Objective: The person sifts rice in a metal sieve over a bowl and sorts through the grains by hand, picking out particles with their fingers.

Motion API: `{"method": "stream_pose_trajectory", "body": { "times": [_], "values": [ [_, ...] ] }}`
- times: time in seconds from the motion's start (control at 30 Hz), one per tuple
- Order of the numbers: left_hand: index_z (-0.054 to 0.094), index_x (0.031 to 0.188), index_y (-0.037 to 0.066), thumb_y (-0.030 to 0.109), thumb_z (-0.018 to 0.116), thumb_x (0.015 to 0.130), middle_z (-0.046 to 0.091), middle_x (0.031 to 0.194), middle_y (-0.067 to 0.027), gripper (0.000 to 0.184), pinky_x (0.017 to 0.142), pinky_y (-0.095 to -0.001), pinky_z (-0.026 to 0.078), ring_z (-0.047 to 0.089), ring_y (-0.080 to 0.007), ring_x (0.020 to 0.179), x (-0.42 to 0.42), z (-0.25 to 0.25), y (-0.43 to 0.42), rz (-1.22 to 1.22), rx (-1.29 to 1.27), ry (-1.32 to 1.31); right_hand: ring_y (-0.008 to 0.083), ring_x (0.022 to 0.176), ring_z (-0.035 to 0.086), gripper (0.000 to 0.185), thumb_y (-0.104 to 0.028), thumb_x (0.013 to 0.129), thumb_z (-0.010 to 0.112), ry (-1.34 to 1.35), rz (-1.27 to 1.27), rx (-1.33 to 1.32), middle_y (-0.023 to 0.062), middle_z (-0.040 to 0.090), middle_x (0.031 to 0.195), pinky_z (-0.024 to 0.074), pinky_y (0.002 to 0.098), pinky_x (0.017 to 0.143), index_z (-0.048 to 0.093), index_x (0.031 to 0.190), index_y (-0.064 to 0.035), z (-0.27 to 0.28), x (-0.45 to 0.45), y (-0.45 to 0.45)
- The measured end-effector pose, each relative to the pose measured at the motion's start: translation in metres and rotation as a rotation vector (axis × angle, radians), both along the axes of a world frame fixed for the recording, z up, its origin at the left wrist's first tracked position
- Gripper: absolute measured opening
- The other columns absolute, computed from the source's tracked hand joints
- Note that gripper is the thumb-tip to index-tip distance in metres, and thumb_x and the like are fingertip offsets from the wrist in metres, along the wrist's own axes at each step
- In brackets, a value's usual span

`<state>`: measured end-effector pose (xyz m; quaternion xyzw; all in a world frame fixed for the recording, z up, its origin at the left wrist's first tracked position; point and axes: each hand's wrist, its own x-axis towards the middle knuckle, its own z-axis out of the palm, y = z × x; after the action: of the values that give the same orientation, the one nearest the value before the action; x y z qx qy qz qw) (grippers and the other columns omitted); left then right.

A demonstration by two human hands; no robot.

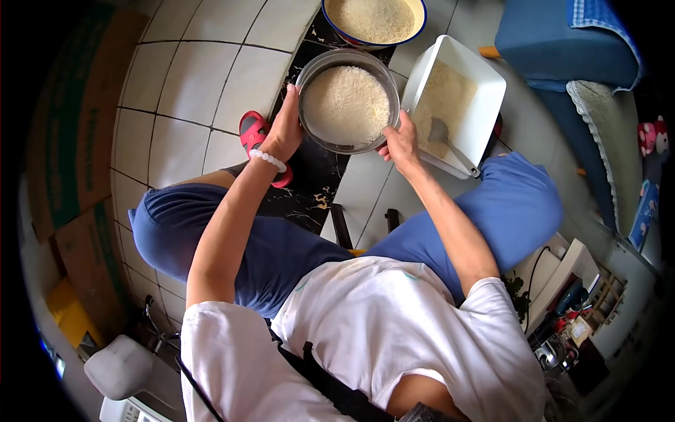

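Between my two hands is a round, straight-walled metal sieve [306, 116], held over the floor; its bottom is hidden under pale, coarse meal [346, 104]. My left hand [285, 126], with a white bead bracelet at the wrist, grips the left wall. My right hand [402, 143] clasps the lower right rim, thumb on top. Just right of it stands a white rectangular tub [485, 105] with a layer of meal and a grey spatula [457, 149] leaning inside. Beyond the sieve is a blue-rimmed enamel basin [420, 29] holding more meal.
White floor tiles [190, 88] and a black marbled strip [309, 184] lie below. A red sandal [254, 131] shows near my left hand. Blue-covered furniture [562, 42] stands at the upper right, cardboard boxes [84, 119] at the left.
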<state>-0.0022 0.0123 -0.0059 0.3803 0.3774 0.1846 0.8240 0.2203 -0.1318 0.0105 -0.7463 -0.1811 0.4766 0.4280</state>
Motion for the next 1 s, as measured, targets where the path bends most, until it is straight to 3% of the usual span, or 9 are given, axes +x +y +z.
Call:
{"method": "stream_pose_trajectory", "body": {
  "times": [0.03,0.23,0.3,0.43,0.57,0.6,0.7,0.83,1.0],
  "values": [
    [0.015,0.153,0.005,0.071,0.024,0.093,0.016,0.16,-0.006,0.09,0.117,-0.0421,0.006,0.009,-0.0164,0.147,0.003,0.005,-0.005,-0.093,0.234,-0.025,0.0187,0.041,0.057,0.037,-0.002,0.084,0.045,0.011,-0.009,0.012,0.015,0.06,0.074,0.0415,0.03,0.031,0.043,0.121,0.0027,0.0,0.0,-0.002],
    [0.01,0.154,0.006,0.072,0.023,0.093,-0.002,0.163,-0.0061,0.091,0.117,-0.0461,-0.006,-0.005,-0.0219,0.149,-0.007,0.014,0.01,0.333,-0.039,0.136,0.019,0.041,0.056,0.045,-0.001,0.084,0.044,0.004,-0.054,0.001,0.0157,0.06,0.076,0.0414,0.0302,0.031,0.041,0.129,0.002,0.003,0.016,0.002],
    [0.013,0.154,0.006,0.071,0.022,0.094,0.001,0.162,-0.0067,0.089,0.117,-0.0457,-0.005,-0.003,-0.0216,0.149,0.002,0.009,-0.002,-0.021,-0.133,-0.228,0.0179,0.04,0.055,0.028,-0.001,0.084,0.044,0.012,0.031,0.034,0.0123,0.057,0.072,0.0406,0.0308,0.03,0.045,0.112,0.0018,0.013,-0.006,0.0],
    [0.014,0.153,0.006,0.07,0.022,0.094,0.002,0.162,-0.0075,0.088,0.117,-0.046,-0.004,-0.002,-0.0211,0.149,-0.006,0.02,0.009,0.03,0.12,0.042,0.0166,0.041,0.055,0.027,-0.001,0.084,0.044,0.001,-0.085,0.055,0.0111,0.057,0.073,0.0403,0.0276,0.031,0.044,0.111,0.0024,0.002,0.019,0.002],
    [0.015,0.153,0.006,0.071,0.023,0.093,0.008,0.162,-0.0086,0.088,0.117,-0.0462,-0.001,0.003,-0.0201,0.149,0.0,0.019,0.0,0.301,-0.059,0.102,0.0179,0.043,0.057,0.025,-0.002,0.084,0.045,-0.002,-0.007,0.059,0.0117,0.056,0.071,0.0412,0.0295,0.032,0.044,0.109,0.0018,0.005,0.011,-0.003],
    [0.014,0.154,0.007,0.072,0.025,0.093,0.013,0.161,-0.0086,0.09,0.117,-0.0447,0.005,0.006,-0.0203,0.149,0.004,0.018,-0.007,-0.018,-0.024,-0.158,0.0181,0.042,0.057,0.026,-0.002,0.084,0.045,0.009,0.085,0.049,0.0114,0.056,0.071,0.0411,0.0304,0.032,0.045,0.109,0.0012,0.004,0.001,-0.003],
    [0.021,0.152,0.006,0.068,0.026,0.095,0.025,0.158,-0.0072,0.085,0.117,-0.0451,0.006,0.015,-0.0171,0.146,0.002,0.021,-0.002,0.077,-0.123,0.002,0.0174,0.041,0.055,0.024,-0.002,0.083,0.044,0.028,0.039,0.048,0.0103,0.056,0.069,0.041,0.0292,0.032,0.046,0.107,-0.0004,0.002,0.012,-0.005],
    [0.007,0.154,0.006,0.072,0.022,0.093,-0.002,0.163,-0.0059,0.09,0.117,-0.0461,-0.005,-0.004,-0.0213,0.149,-0.008,0.018,0.008,0.302,-0.016,0.142,0.0173,0.041,0.056,0.022,-0.002,0.083,0.044,-0.015,-0.089,0.033,0.0105,0.057,0.069,0.0407,0.0285,0.032,0.046,0.105,-0.0004,0.006,0.018,-0.004],
    [0.02,0.152,0.005,0.069,0.026,0.094,0.014,0.161,-0.0081,0.087,0.116,-0.0422,0.006,0.005,-0.0207,0.149,0.004,0.029,-0.005,-0.019,-0.147,-0.075,0.0162,0.041,0.054,0.028,-0.002,0.083,0.044,0.027,0.053,0.017,0.0107,0.058,0.07,0.0409,0.0286,0.032,0.047,0.111,-0.0012,0.008,0.006,-0.008]
  ]
}}
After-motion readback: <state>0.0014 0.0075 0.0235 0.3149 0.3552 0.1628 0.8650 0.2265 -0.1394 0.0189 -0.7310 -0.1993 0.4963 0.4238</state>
